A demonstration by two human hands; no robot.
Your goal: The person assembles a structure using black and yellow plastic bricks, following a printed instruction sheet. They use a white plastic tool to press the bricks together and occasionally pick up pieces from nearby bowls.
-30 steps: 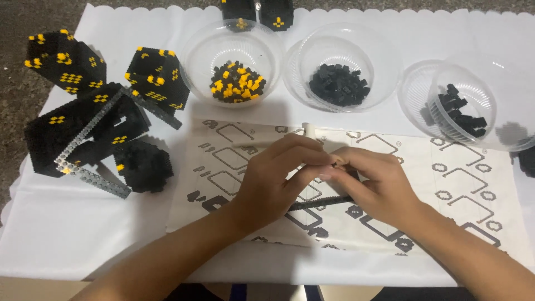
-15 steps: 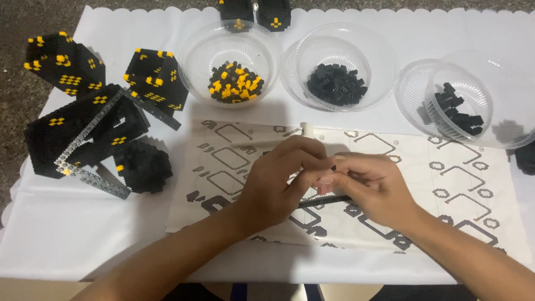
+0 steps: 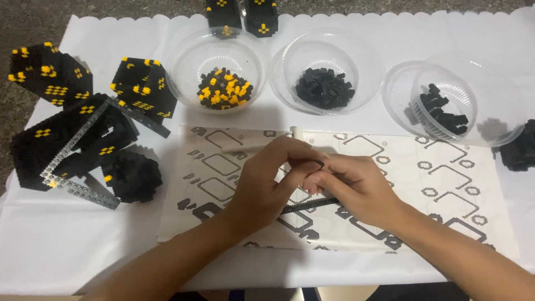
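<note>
Head view is looking down on a white-covered table [image 3: 356, 44] where the person's two hands are meeting over a printed instruction sheet [image 3: 446, 184] marked with black outline shapes. The left hand [image 3: 273, 184] is curling its fingers inward, with thumb and forefinger pinching a tiny black piece [image 3: 320, 163] at the point where the two hands are touching. The right hand [image 3: 356, 187] is cupping loosely, its fingertips pressing against that same small piece from the other side. A thin dark strip [image 3: 309, 205] is lying on the sheet just beneath the hands, partly hidden by them; whether either hand is gripping it cannot be told.

Beyond the hands, three clear plastic bowls are sitting in a row: one holding black-and-yellow bricks [image 3: 224, 89], a middle one holding small black bricks [image 3: 325, 88], and a right-hand one with black bricks [image 3: 440, 111], tilting against a second clear dish. To the left, a large black brick model with yellow spots and a grey studded beam [image 3: 72, 139] is standing well apart from the hands. A smaller black brick cluster [image 3: 518, 147] is resting at the right edge, and two more black-and-yellow blocks [image 3: 242, 14] are sitting at the far edge.
</note>
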